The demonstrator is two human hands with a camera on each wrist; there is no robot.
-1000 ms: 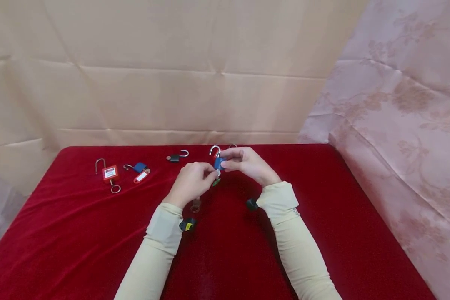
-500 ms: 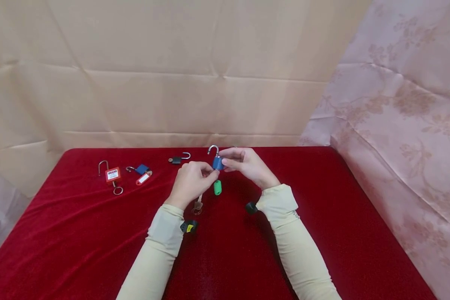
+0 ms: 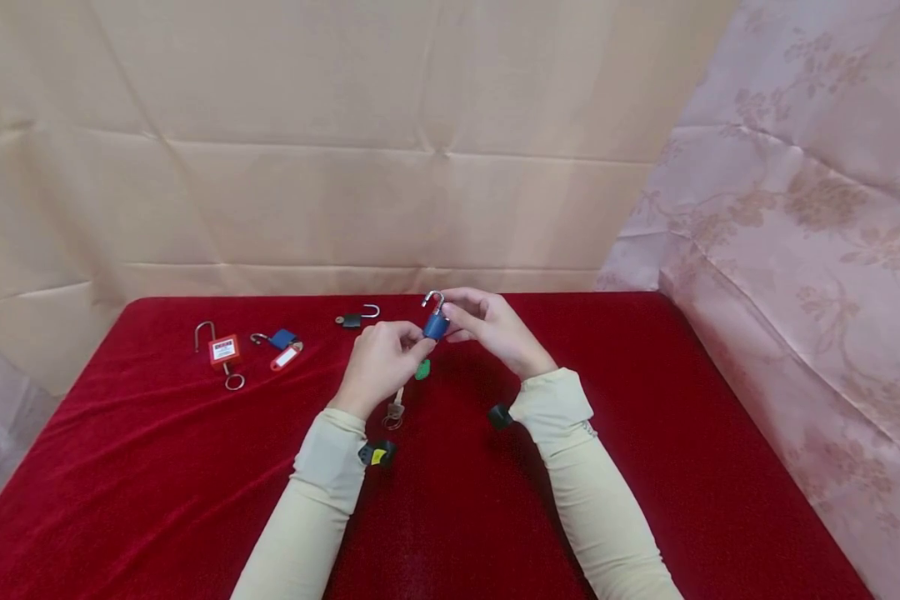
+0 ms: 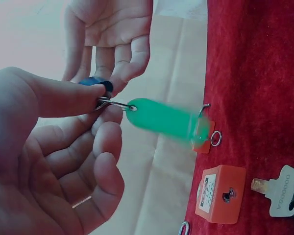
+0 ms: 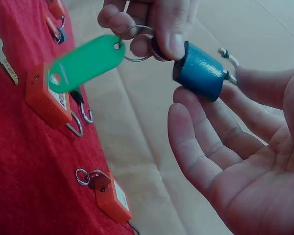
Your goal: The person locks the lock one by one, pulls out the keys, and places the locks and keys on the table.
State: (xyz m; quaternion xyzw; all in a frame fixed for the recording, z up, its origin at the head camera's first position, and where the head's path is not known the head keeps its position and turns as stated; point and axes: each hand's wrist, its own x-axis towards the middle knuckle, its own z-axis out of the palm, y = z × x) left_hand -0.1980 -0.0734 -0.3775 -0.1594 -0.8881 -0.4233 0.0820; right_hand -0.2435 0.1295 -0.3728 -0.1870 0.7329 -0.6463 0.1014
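1. A beige sheet (image 3: 420,167) hangs beyond the far edge of the bench (image 3: 450,517); a floral cloth (image 3: 810,208) lines the right.
2. Red fabric covers the bench, stretching broadly from the hands to the right and near edges; the far edge lies just beyond them.
3. The right hand (image 3: 498,335) grips the blue padlock between thumb and fingers, the thumb near the shackle.
4. The left hand (image 3: 381,367), on the near left, has thumb and forefinger pressed together on a small dark piece (image 5: 159,50), its other fingers loosely curled.
5. An orange padlock (image 5: 43,105) with a bare keyhole appears in both wrist views but not the head view.
6. The blue padlock (image 3: 436,326) is held above the bench between both hands, shackle swung out.
7. A green tag (image 4: 159,117), partly hidden in the head view, shows whole but blurred from the wrists.
8. Only the left wrist view shows the marking on the loose key (image 4: 283,191).
9. A split ring (image 4: 116,104) joins tag and dark piece.
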